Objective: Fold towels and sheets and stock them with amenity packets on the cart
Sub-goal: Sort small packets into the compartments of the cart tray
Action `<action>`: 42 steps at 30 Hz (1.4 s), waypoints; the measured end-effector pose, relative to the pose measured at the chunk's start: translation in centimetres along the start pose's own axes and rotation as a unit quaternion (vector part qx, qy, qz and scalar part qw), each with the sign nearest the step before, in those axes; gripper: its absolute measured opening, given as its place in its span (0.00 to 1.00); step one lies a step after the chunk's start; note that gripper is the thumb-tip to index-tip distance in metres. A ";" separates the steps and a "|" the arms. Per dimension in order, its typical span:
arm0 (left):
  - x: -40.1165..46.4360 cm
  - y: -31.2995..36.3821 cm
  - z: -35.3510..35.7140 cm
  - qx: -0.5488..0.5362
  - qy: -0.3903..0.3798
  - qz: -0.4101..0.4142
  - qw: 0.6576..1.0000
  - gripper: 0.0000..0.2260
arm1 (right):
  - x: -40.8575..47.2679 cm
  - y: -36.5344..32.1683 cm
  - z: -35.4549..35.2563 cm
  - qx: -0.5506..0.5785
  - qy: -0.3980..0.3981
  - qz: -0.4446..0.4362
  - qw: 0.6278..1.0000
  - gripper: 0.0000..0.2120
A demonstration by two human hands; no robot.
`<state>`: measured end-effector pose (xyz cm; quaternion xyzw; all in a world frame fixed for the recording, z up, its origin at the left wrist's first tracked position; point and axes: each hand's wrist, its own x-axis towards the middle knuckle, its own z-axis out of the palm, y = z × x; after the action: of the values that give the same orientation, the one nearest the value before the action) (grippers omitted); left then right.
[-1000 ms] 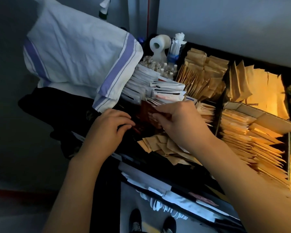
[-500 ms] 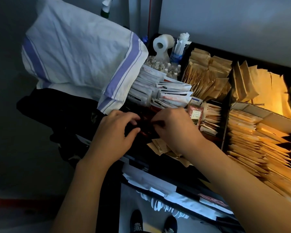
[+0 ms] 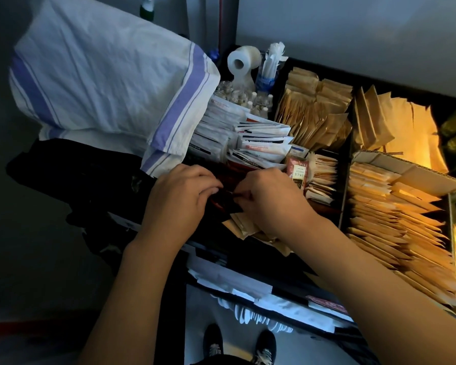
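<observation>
Both hands meet over the dark middle compartment of the cart point(image 3: 342, 180). At the left, the left hand point(image 3: 179, 198) curls its fingers down onto a dark reddish packet point(image 3: 223, 200), and the right hand point(image 3: 269, 198) pinches the same packet from the other side; how firmly either holds it is hard to tell, since the packet is mostly covered by knuckles and lost in shadow. What shows of it looks glossy and flat, with its long axis running roughly from 9 to 3 o'clock between the two hands.

At 10 o'clock from the hands lies a folded towel point(image 3: 108, 75), white woven cloth with violet stripes, creased, its striped end pointing toward 4 o'clock and overhanging the compartment edge. Below it sits a black mass, too dark to identify.

At 12 o'clock, white packets point(image 3: 261, 143) with red and black print stand stacked on edge. Behind them are small bottles point(image 3: 248, 97), a white paper roll point(image 3: 241, 61), and a bundle of white wrapped sticks standing upright.

Just beside the right hand at 2 o'clock stands a small reddish sachet point(image 3: 298, 171) with a gold label, upright. Under the right wrist, tan paper packets point(image 3: 244, 227) lie loose and partly hidden.

At 3 o'clock, rows of kraft paper packets point(image 3: 390, 219) stand on edge in a cardboard box point(image 3: 427, 177), their rows running toward 5 o'clock and cut off at the frame's right edge.
</observation>
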<state>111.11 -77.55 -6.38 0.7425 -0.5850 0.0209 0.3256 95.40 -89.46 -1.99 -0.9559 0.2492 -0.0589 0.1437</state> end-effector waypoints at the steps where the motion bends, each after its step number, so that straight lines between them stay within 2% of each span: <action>1: 0.1 0.1 0.1 0.008 -0.007 -0.006 1.000 0.06 | 0.2 -0.1 0.4 -0.012 -0.009 0.009 1.000 0.10; 6: 0.3 0.5 0.7 0.074 -0.049 -0.028 0.996 0.07 | 1.0 -0.3 2.0 -0.056 -0.045 0.057 0.996 0.11; 11: -0.3 0.7 0.3 0.085 -0.072 -0.052 0.992 0.09 | 0.1 0.5 0.7 -0.048 -0.039 0.020 0.998 0.09; 15: 0.1 1.4 -1.0 -0.024 -0.013 -0.067 0.997 0.09 | -1.3 2.5 -2.4 0.002 -0.005 -0.002 1.000 0.09; 18: 0.6 2.3 -1.1 -0.025 0.014 -0.061 0.998 0.07 | -2.2 4.7 -4.3 0.048 0.070 0.020 0.996 0.05; 19: 0.7 2.6 -1.0 -0.025 0.017 -0.060 0.998 0.07 | -2.5 5.6 -4.7 0.054 0.096 0.044 0.993 0.06; 21: 1.1 3.4 -0.7 -0.034 0.018 -0.055 0.998 0.07 | -2.7 7.7 -5.1 0.027 0.113 0.104 0.988 0.16; 24: 1.9 4.8 0.0 -0.044 0.008 -0.030 0.999 0.07 | -2.3 10.0 -4.9 -0.025 0.045 0.165 0.985 0.37; 25: 2.2 5.3 0.3 -0.044 0.003 -0.019 0.999 0.08 | -2.1 10.3 -4.8 -0.016 0.021 0.171 0.985 0.42; 27: 2.7 6.3 0.8 -0.042 -0.005 -0.004 0.999 0.08 | -1.7 10.9 -4.2 0.008 -0.010 0.158 0.987 0.46; 31: 3.5 7.5 1.8 -0.038 -0.014 0.008 0.999 0.09 | -1.2 11.4 -3.0 0.049 -0.021 0.114 0.992 0.44; 35: 3.8 8.1 2.6 -0.035 -0.024 0.012 0.999 0.10 | -1.3 11.7 -2.5 0.041 0.007 0.099 0.994 0.41; 40: 4.1 8.6 2.9 -0.044 -0.033 0.014 0.998 0.14 | -2.0 11.7 -3.4 -0.004 0.071 0.089 0.993 0.14; 42: 4.3 8.7 2.6 -0.057 -0.028 0.013 0.998 0.17 | -2.4 11.2 -4.4 0.018 0.094 0.068 0.993 0.10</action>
<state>103.89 -83.47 -2.64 0.7155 -0.6036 -0.0288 0.3505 87.40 -98.70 -1.29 -0.9241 0.3252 -0.1430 0.1409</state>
